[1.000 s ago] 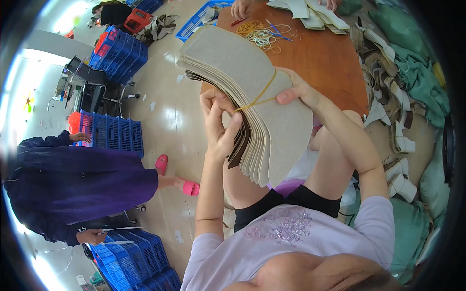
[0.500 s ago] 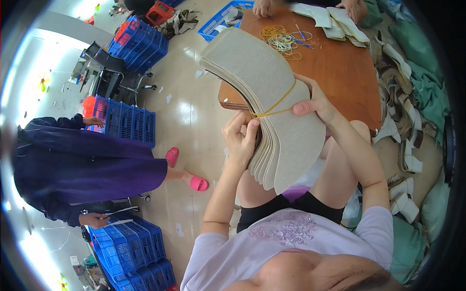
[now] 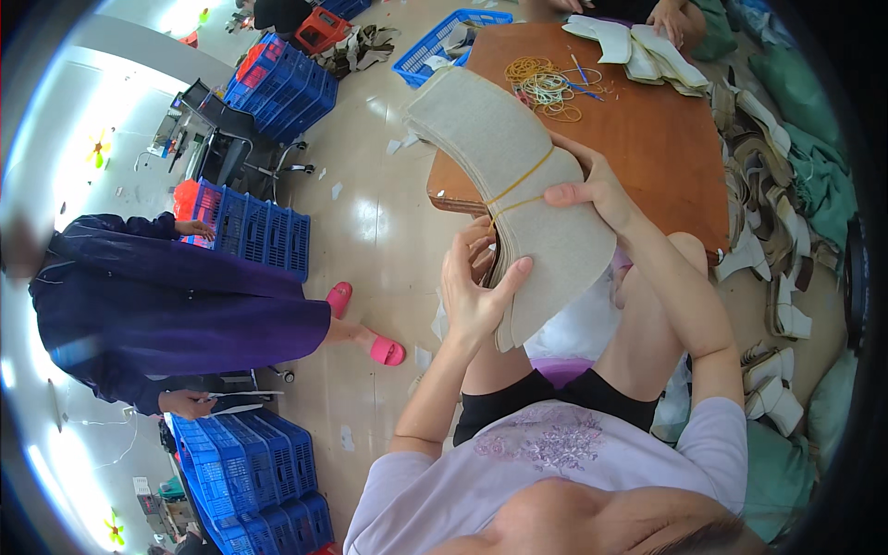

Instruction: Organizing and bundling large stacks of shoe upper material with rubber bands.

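A stack of curved beige fabric pieces (image 3: 564, 239) is held up in front of me, above my lap. A yellow rubber band (image 3: 521, 182) runs around its middle in two strands that meet at the left edge. My right hand (image 3: 592, 190) grips the stack's right edge, thumb on the front face and the other fingers mostly behind it. At the left edge, my left hand (image 3: 476, 282) has its thumb on the front and its bent fingers by the band's crossing. Some of those fingertips are hidden behind the stack.
A brown table (image 3: 647, 148) stands ahead with a pile of rubber bands (image 3: 546, 88) and pens; another person's hand (image 3: 668, 20) rests by pale cut pieces (image 3: 638, 51). Blue crates (image 3: 264, 240) and a person in dark clothing (image 3: 176, 305) are at left. Fabric pieces (image 3: 768, 203) lie at right.
My left hand has shifted its grip, its thumb now lower on the stack's front. The fanned lower edges have come closer together, and the rubber band's strands lie farther apart.
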Action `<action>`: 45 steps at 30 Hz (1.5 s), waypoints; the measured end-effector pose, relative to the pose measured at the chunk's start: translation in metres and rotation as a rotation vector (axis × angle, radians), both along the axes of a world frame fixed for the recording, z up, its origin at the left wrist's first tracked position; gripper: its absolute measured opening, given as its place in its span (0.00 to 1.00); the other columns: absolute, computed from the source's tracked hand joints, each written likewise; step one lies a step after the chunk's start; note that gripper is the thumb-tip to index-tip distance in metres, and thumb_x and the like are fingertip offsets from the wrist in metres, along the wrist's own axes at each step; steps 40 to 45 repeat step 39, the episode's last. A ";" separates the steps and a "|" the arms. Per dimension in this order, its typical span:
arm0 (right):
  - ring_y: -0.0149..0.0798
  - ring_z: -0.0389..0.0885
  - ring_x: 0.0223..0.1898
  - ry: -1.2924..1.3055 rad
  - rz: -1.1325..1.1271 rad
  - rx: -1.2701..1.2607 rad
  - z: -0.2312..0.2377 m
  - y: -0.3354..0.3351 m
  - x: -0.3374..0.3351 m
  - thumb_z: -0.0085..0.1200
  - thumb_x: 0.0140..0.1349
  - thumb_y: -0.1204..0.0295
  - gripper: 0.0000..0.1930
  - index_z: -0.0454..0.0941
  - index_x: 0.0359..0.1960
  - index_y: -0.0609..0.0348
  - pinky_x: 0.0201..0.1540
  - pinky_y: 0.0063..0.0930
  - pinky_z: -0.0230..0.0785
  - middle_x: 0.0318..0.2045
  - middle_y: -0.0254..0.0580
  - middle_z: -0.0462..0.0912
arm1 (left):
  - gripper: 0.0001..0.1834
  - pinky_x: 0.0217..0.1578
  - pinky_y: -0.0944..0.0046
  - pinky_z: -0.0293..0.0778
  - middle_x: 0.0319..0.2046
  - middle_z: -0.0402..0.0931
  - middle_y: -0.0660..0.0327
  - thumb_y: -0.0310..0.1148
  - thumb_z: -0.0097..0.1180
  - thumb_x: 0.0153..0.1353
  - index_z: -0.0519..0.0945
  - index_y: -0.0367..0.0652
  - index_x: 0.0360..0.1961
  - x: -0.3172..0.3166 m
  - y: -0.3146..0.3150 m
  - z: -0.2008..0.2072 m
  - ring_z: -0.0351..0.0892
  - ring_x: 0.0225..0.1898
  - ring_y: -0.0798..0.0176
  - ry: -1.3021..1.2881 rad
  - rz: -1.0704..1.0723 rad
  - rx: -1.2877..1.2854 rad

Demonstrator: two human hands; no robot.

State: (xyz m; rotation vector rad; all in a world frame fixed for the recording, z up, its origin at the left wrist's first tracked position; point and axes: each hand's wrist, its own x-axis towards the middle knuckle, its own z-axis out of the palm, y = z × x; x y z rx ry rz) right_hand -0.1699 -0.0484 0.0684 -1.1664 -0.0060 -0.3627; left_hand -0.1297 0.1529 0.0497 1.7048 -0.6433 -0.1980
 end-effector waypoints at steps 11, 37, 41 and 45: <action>0.39 0.70 0.51 -0.012 0.124 0.085 0.009 0.000 -0.014 0.63 0.36 0.71 0.41 0.61 0.58 0.67 0.54 0.27 0.61 0.49 0.46 0.72 | 0.50 0.53 0.54 0.62 0.53 0.63 0.40 0.46 0.72 0.34 0.58 0.32 0.54 0.001 -0.001 0.017 0.64 0.55 0.46 -0.279 0.054 -0.074; 0.28 0.76 0.39 0.080 0.334 -0.499 -0.026 0.024 0.008 0.53 0.57 0.73 0.14 0.75 0.45 0.63 0.47 0.22 0.66 0.35 0.39 0.79 | 0.52 0.52 0.59 0.66 0.53 0.67 0.46 0.47 0.69 0.30 0.60 0.35 0.58 0.045 0.261 -0.150 0.72 0.50 0.49 0.296 0.295 0.923; 0.28 0.76 0.39 0.112 0.331 -0.528 -0.027 0.024 0.009 0.52 0.57 0.73 0.14 0.75 0.45 0.62 0.47 0.21 0.66 0.35 0.40 0.79 | 0.56 0.61 0.63 0.53 0.57 0.63 0.47 0.48 0.68 0.31 0.55 0.40 0.62 0.030 0.276 -0.181 0.60 0.60 0.52 0.274 0.168 0.901; 0.28 0.76 0.39 0.112 0.331 -0.528 -0.027 0.024 0.009 0.52 0.57 0.73 0.14 0.75 0.45 0.62 0.47 0.21 0.66 0.35 0.40 0.79 | 0.56 0.61 0.63 0.53 0.57 0.63 0.47 0.48 0.68 0.31 0.55 0.40 0.62 0.030 0.276 -0.181 0.60 0.60 0.52 0.274 0.168 0.901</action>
